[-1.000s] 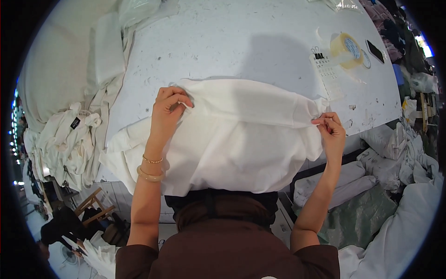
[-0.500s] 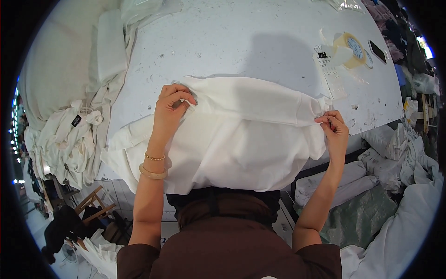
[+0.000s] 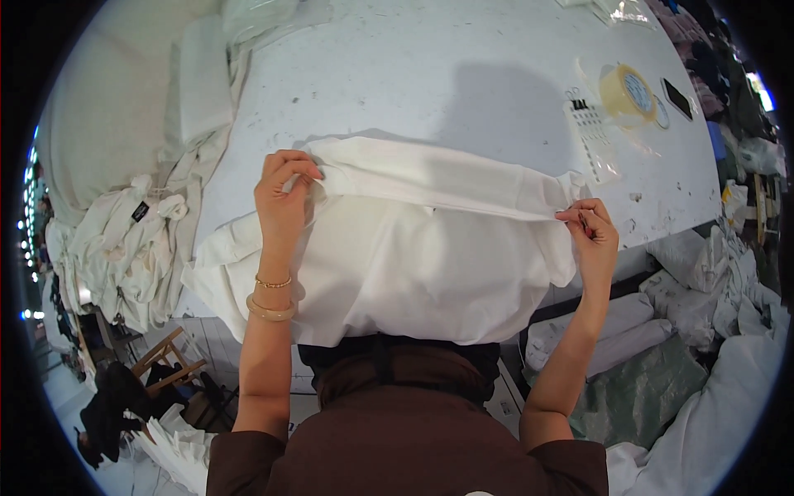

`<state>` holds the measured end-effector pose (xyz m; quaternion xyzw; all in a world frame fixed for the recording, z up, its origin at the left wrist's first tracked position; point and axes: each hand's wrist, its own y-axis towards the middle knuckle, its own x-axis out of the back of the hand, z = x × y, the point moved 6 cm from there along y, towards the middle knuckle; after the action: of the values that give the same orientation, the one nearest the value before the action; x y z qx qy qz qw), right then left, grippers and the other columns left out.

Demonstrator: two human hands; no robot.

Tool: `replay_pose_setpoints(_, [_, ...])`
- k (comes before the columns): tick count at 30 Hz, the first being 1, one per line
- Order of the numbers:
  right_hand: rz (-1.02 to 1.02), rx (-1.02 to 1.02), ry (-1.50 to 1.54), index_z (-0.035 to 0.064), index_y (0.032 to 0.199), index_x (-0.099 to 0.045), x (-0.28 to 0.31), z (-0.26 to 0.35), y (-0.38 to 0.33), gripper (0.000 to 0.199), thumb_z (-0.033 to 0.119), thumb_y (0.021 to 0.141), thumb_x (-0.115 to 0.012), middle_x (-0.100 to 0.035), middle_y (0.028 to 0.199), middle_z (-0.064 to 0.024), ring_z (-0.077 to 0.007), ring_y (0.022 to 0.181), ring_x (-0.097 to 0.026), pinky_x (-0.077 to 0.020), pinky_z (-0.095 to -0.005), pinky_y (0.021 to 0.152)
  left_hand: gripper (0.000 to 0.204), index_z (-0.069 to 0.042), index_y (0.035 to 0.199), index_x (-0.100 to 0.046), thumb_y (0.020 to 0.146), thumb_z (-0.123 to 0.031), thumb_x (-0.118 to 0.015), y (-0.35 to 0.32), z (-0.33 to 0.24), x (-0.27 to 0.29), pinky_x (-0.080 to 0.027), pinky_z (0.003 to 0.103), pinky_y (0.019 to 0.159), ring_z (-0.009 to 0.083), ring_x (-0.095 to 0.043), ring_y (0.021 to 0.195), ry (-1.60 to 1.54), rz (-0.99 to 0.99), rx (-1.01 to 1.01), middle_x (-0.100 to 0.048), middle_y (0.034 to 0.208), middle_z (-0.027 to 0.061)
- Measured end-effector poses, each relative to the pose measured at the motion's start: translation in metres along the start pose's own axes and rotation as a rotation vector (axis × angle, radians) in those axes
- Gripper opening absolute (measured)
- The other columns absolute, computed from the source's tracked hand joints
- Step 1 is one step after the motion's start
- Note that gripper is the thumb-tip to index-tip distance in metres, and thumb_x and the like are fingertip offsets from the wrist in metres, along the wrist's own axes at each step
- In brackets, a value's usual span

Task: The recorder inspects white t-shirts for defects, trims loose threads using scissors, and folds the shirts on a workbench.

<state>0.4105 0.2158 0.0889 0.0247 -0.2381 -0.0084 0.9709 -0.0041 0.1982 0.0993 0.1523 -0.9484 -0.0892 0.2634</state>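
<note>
A white garment [image 3: 430, 264] lies across the near edge of the table, its lower part hanging against my body. One sleeve-like length is stretched sideways along its far side. My left hand [image 3: 285, 186] pinches the left end of this length between thumb and fingers. At the other end, my right hand [image 3: 593, 225] grips the cuff-like edge with its fingertips, and something small and dark shows between those fingers. The cloth between both hands is fairly taut, with soft folds below it.
Cream garments [image 3: 124, 248] are heaped at the left, beside a clear plastic stack [image 3: 205, 91]. Toward the far right lie a tape roll [image 3: 628, 93], a sticker sheet with a black clip [image 3: 589, 136] and a phone [image 3: 677, 99]. Wrapped bundles [image 3: 612, 322] fill the space below the table's right side.
My left hand has shifted slightly left, drawing the far strip of the garment flatter and tauter. My right hand keeps its pinch nearly in place.
</note>
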Motion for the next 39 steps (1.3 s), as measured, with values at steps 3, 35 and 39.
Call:
replay_pose_setpoints(3, [0.01, 0.026, -0.014, -0.0034, 0.087, -0.068, -0.028, 0.022, -0.001, 0.027, -0.019, 0.069, -0.055, -0.053, 0.086, -0.0013, -0.0062, 0.064, -0.046, -0.0343, -0.0179, 0.054, 0.014, -0.001, 0.073, -0.062, 0.071, 0.012, -0.058, 0.002, 0.008, 0.033, -0.042, 0.025, 0.073, 0.0161, -0.051, 0.081, 0.033, -0.18, -0.028, -0.057, 0.086, 0.0027])
replay_pose_setpoints(35, [-0.155, 0.048, -0.735, 0.0214, 0.13, -0.052, 0.049, -0.051, 0.051, 0.052, -0.002, 0.085, -0.045, -0.041, 0.142, -0.0035, -0.0259, 0.13, -0.039, -0.0338, -0.0351, 0.105, 0.017, 0.001, 0.073, -0.063, 0.073, 0.014, -0.051, -0.034, 0.033, 0.057, -0.042, 0.022, 0.072, 0.0144, -0.054, 0.079, 0.101, -0.068, 0.108, -0.055, 0.089, 0.0028])
replay_pose_setpoints(39, [-0.189, 0.059, -0.889, 0.0222, 0.131, -0.052, 0.063, -0.059, 0.052, 0.051, -0.001, 0.085, -0.045, -0.04, 0.142, -0.0023, -0.0266, 0.131, -0.038, -0.0338, -0.0342, 0.105, 0.017, 0.001, 0.084, -0.062, 0.075, 0.011, -0.051, -0.036, 0.02, 0.058, -0.042, 0.022, 0.075, 0.0148, -0.054, 0.08, 0.143, -0.094, 0.036, -0.055, 0.089, 0.0044])
